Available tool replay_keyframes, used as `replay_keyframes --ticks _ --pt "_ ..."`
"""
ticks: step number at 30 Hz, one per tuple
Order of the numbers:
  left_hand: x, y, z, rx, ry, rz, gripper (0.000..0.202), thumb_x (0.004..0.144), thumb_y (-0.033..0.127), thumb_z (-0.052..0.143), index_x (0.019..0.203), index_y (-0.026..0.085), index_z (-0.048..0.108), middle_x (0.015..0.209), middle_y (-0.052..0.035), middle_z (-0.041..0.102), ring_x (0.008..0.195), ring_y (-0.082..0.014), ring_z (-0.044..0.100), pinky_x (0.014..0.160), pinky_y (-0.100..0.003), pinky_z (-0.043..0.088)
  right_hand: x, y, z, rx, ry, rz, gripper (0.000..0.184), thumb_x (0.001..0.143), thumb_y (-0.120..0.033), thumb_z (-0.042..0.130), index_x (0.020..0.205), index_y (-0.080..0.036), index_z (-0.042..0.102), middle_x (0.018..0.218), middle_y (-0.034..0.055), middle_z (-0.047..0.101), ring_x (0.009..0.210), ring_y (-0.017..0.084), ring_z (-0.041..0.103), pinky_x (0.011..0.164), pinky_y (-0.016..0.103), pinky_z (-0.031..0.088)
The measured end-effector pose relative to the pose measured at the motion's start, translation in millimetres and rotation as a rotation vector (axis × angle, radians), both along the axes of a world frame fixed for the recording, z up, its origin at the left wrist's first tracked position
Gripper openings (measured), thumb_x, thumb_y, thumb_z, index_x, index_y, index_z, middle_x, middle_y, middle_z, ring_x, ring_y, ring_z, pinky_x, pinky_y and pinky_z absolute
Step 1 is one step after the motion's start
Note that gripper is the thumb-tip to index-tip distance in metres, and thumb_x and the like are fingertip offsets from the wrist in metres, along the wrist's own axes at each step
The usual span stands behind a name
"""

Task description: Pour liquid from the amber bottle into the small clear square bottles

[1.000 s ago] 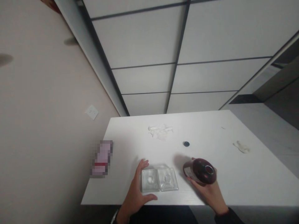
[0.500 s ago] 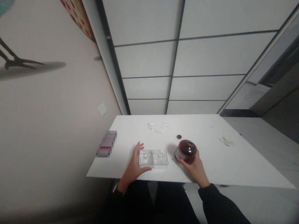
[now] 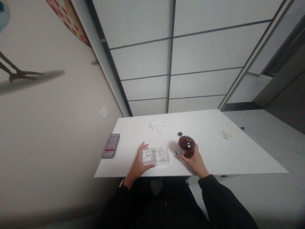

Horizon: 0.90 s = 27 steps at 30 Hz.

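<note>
My left hand [image 3: 138, 161] spans the left end of a clear plastic two-compartment box [image 3: 162, 159], which lies on the white table [image 3: 209, 156]. The thumb runs along its near edge and the fingers rest at its far left corner. A small round clear shape shows in each compartment. To the right of the box, my right hand [image 3: 194, 161] is wrapped round the near right side of a rounded dark red jar [image 3: 186, 143] with a pale label. The jar is upright. Behind it lies a small round black cap [image 3: 180, 134].
Crumpled clear plastic [image 3: 159, 126] lies toward the back of the table. A pale scrap [image 3: 225, 135] is on the right. At the left edge sits a blurred pinkish item [image 3: 111, 146]. A wall stands left and white panels [image 3: 147, 86] rise behind.
The view has shifted and tilted slightly. Both hands keep their places, the left at the clear box and the right round the red jar.
</note>
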<state>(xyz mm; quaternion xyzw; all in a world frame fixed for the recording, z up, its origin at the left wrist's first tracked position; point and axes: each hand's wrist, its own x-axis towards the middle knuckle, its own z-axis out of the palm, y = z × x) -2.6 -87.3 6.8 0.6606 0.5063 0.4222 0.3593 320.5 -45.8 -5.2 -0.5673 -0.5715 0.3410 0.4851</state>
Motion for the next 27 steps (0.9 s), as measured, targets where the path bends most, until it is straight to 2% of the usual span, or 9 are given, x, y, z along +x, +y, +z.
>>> replay_keyframes --ticks 7,12,14,19,25,27 --pt "-1.2 -1.8 2.1 -0.038 -0.025 0.007 0.118 0.076 0.043 0.093 0.166 0.032 0.016 0.163 -0.0168 0.043 0.153 -0.0382 0.043 0.128 -0.063 0.027 0.3 -0.4 -0.4 -0.019 -0.022 -0.012 0.097 0.064 -0.063 0.089 0.139 -0.018 0.046 0.132 0.0202 0.068 0.114 0.038 0.071 0.100 0.056 0.058" --pt "-0.8 -1.8 2.1 -0.036 -0.025 0.017 0.120 0.075 0.046 0.093 0.166 0.032 0.016 0.164 -0.0171 0.042 0.154 -0.0389 0.042 0.128 -0.064 0.027 0.0 -0.3 -1.0 -0.021 -0.050 -0.014 0.101 0.063 -0.066 0.088 0.140 -0.018 0.045 0.135 0.0206 0.067 0.116 0.038 0.071 0.100 0.055 0.058" --pt "-0.5 -1.8 1.8 -0.034 -0.026 0.019 0.120 0.075 0.048 0.093 0.166 0.031 0.017 0.164 -0.0174 0.042 0.153 -0.0390 0.043 0.129 -0.064 0.027 -0.8 -0.7 -1.5 -0.016 -0.061 -0.023 0.102 0.063 -0.068 0.088 0.141 -0.018 0.045 0.130 0.0195 0.069 0.111 0.038 0.072 0.097 0.054 0.059" --pt "-1.4 -1.9 -0.4 -0.042 0.001 0.027 0.119 0.075 0.048 0.093 0.166 0.031 0.018 0.162 -0.0179 0.044 0.151 -0.0400 0.044 0.128 -0.066 0.026 -3.5 -2.6 -1.8 -0.052 -0.063 0.005 0.095 0.070 -0.065 0.085 0.142 -0.018 0.045 0.103 0.0095 0.075 0.081 0.031 0.074 0.082 0.049 0.062" --pt "-2.5 -2.7 4.5 -0.057 0.050 0.020 0.116 0.076 0.045 0.093 0.165 0.031 0.019 0.161 -0.0174 0.045 0.148 -0.0398 0.047 0.127 -0.067 0.030 -4.9 -3.3 -1.7 -0.041 -0.054 -0.004 0.094 0.072 -0.070 0.083 0.142 -0.018 0.044 0.114 0.0134 0.073 0.080 0.029 0.074 0.082 0.048 0.061" --pt "-1.4 -3.3 9.0 -0.070 0.056 0.023 0.115 0.077 0.045 0.092 0.165 0.032 0.019 0.161 -0.0169 0.045 0.149 -0.0389 0.047 0.127 -0.066 0.031 -4.2 -3.6 -2.3 -0.056 -0.048 -0.004 0.097 0.071 -0.073 0.083 0.141 -0.018 0.043 0.110 0.0140 0.074 0.082 0.031 0.075 0.080 0.048 0.061"
